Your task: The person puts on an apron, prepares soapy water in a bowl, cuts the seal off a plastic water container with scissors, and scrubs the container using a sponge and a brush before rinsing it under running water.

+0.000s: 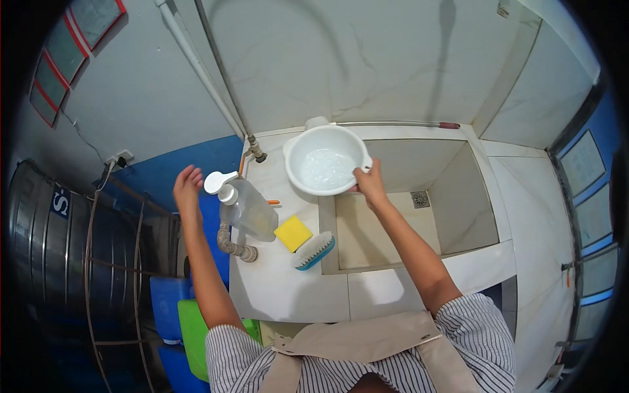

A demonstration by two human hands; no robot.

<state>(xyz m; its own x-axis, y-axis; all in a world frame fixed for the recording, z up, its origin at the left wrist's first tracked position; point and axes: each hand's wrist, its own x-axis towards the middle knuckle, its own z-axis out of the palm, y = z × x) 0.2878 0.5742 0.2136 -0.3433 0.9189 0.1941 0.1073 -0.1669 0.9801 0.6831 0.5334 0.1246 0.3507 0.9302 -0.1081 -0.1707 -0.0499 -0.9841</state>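
My right hand (371, 185) grips the side handle of a white plastic basin (293, 160) at the sink's left edge. Clear liquid, apparently water, shows in its bottom. To the left, my left hand (189, 185) is raised with its fingers loosely stretched out, holding nothing. Nearest to it is a clear pump bottle (250, 211) with a white pump head (220, 182), apart from the fingers. On the counter below the basin lie a yellow sponge (293, 234) and a scrub brush (314, 251) with pale bristles and a blue-green body.
A tiled sink (458, 209) with a floor drain (420, 199) is set in the white counter (288, 291). Pipe fittings (237, 249) rise at the counter's left. A long rod (393, 124) lies along the back edge. Blue and green containers (193, 327) and a metal tank (46, 242) stand left.
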